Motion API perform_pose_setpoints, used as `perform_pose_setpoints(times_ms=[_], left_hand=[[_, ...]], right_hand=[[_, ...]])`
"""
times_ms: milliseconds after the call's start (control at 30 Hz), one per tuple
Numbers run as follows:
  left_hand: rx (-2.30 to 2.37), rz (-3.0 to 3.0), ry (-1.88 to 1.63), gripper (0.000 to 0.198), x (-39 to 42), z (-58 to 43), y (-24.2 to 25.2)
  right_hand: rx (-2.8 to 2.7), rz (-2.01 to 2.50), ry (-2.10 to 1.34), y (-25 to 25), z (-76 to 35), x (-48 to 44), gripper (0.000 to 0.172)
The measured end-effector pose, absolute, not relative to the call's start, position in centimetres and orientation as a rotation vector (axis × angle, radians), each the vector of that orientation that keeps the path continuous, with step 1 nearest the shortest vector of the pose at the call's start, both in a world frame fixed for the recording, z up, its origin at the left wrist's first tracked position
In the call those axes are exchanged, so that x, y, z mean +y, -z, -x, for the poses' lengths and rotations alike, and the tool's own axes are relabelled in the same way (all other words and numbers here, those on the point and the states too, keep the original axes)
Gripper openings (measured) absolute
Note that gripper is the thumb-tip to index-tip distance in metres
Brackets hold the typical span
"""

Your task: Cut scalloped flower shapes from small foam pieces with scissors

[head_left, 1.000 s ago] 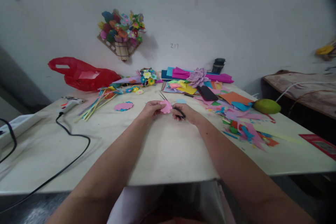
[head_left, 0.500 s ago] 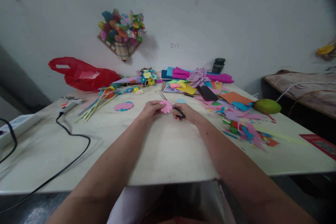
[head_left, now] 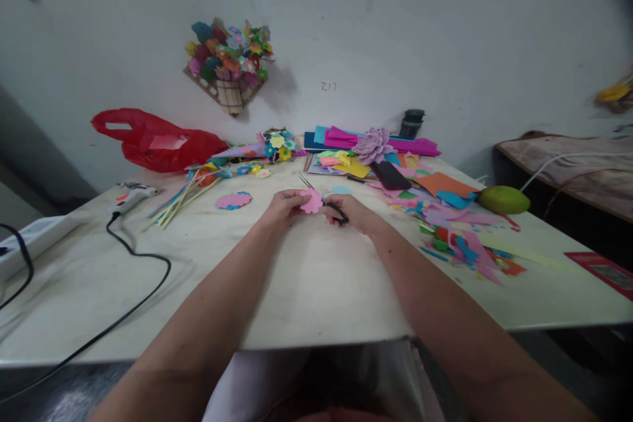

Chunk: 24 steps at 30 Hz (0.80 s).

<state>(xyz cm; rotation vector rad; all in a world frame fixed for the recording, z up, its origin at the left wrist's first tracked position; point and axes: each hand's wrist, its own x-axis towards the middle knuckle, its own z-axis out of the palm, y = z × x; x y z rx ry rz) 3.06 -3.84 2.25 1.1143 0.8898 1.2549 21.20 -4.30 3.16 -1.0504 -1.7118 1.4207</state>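
Observation:
My left hand [head_left: 283, 205] pinches a small pink paper flower shape [head_left: 312, 200] above the middle of the white table [head_left: 306, 277]. My right hand [head_left: 353, 212] is closed through the black handles of a pair of scissors [head_left: 326, 201]. The thin blades stick out up and to the left, past the pink paper. Both hands meet at the paper, just over the tabletop.
A pink and blue cutout [head_left: 233, 200] lies left of my hands beside coloured sticks [head_left: 180, 194]. Coloured paper sheets and scraps [head_left: 445, 211], a purple paper flower [head_left: 372, 145], a black phone [head_left: 390, 176], a green fruit [head_left: 503, 200], a red bag [head_left: 158, 140] and a glue gun [head_left: 131, 195] with its cable ring the table.

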Motion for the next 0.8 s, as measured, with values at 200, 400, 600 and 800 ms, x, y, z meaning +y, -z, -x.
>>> perform_pose_setpoints(times_ms=[200,400,600,800], left_hand=[[0.906,-1.129,-1.260,0.026,-3.8,-3.0,-2.3],[0.915,-1.115,-1.274,0.027,-3.7,-2.9,-2.1],[0.926,-1.128,-1.283,0.029,-3.4,-2.7,-1.8],[0.930,-1.123,-1.272,0.031,-3.4,-2.8,-1.9]], right_hand=[[-1.703,1.031,-1.439,-2.8,-21.3,-3.9,0.022],[-1.701,1.027,-1.449,-2.1,-21.4,-3.2,0.022],[-1.693,1.050,-1.451,-2.4,-21.6,-3.4,0.023],[-1.644,1.072,-1.386,-2.1,-22.2,-3.0,0.028]])
